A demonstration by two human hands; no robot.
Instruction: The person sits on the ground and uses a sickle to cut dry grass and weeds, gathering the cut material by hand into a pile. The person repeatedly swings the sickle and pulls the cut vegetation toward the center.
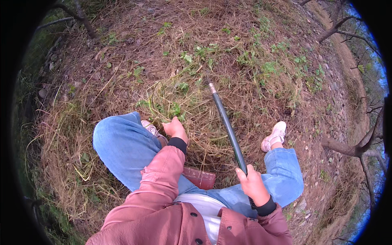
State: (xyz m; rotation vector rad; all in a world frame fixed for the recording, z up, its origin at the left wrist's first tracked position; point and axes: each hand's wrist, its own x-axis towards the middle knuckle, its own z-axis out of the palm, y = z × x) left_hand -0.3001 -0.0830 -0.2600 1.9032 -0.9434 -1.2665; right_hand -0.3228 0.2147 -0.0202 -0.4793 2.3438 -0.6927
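Observation:
My right hand [253,185] is wrapped around the dark green handle [228,125] of a long tool that slants forward and left to the ground. A worn metal socket [212,88] caps its far end, and whatever head lies beyond it is lost in dry grass. By the inner side of my left shoe [150,127], my left hand [176,130] grips a tuft of green weeds and grass stems [159,107]. Some of its fingers are hidden from above. Loose straw and weeds [196,101] cover the ground between my left hand and the tool.
A low red stool [200,177] shows between my thighs. My right shoe [274,136] rests on the grass at the right. Bare branches [356,147] reach in from the right edge, and another branch [84,20] stands at the upper left. Stones [301,205] lie lower right.

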